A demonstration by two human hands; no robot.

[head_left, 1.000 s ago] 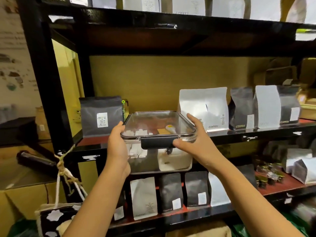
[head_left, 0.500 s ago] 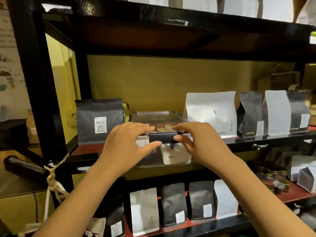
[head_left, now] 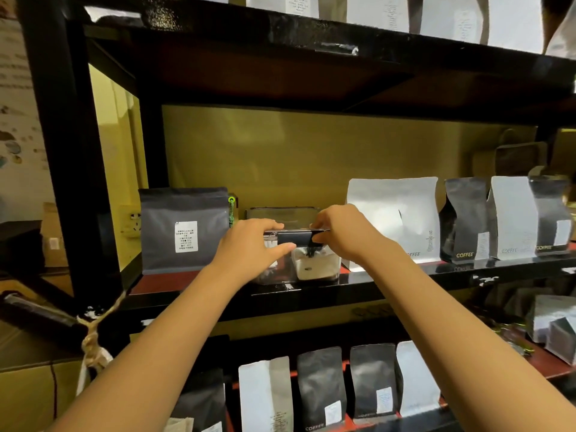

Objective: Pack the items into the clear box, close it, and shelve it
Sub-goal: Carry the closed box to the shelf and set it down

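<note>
Clear box (head_left: 290, 269) sits on the middle shelf (head_left: 405, 272), straight ahead of you, long axis running back toward the wall. Your left hand (head_left: 249, 254) and right hand (head_left: 343, 235) grip its near corners, equally close; pushing goes straight back.

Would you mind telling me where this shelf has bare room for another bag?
Bare red shelf shows in front of the dark bag, left of the clear box. Right of the box, the white bag and coffee bags crowd together.
</note>
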